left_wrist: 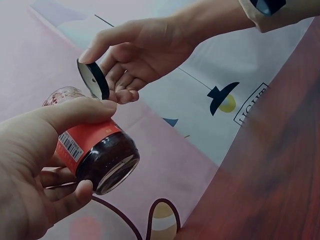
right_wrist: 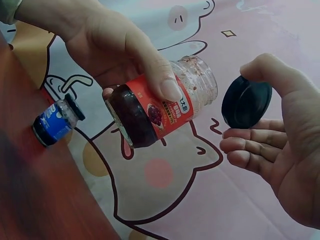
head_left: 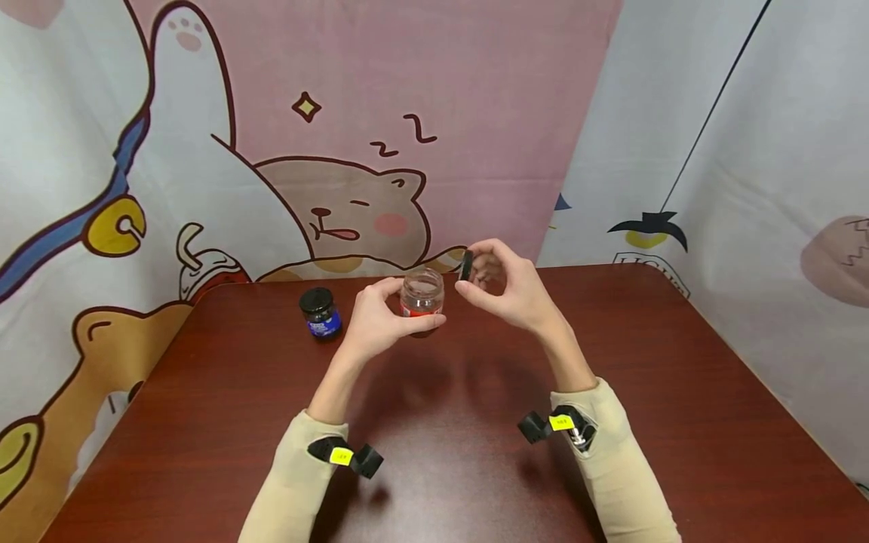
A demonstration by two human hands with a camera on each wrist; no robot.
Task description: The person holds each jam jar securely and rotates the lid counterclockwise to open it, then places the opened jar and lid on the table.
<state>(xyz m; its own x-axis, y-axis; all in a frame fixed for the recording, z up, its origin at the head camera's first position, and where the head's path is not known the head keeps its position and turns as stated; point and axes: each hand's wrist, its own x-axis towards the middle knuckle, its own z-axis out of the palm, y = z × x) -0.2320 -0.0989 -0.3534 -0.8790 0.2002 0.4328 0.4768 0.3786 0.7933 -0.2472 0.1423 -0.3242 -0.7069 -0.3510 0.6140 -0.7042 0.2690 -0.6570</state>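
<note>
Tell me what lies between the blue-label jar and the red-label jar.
Only the left hand gripping the red-label jar; by the blue-label jar, bare table, head view.

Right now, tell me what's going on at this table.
A person holds a red-labelled glass jar above the brown table in the left hand. The jar is open. The right hand pinches its black lid just beside the mouth, not touching it. A second jar with a blue label, lid on, stands on the table to the left.
</note>
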